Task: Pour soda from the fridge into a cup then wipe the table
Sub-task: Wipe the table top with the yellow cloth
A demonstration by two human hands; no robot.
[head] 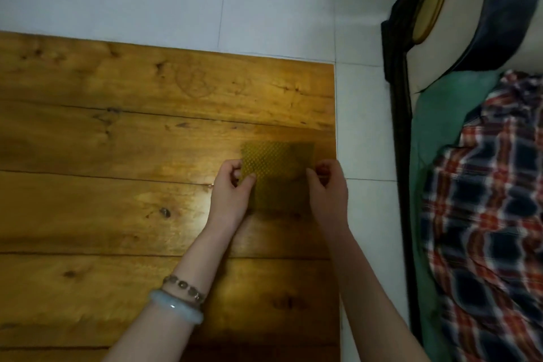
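A square olive-yellow cloth with a woven dotted texture lies over the right part of the wooden table, close to its right edge. My left hand pinches the cloth's left edge between thumb and curled fingers. My right hand pinches its right edge the same way. The cloth stretches flat between the two hands. No cup, soda or fridge is in view.
The table's right edge borders a pale tiled floor. Further right stands a dark-framed bed with a green sheet, a plaid blanket and a dark bag. Faint ring marks show on the far tabletop.
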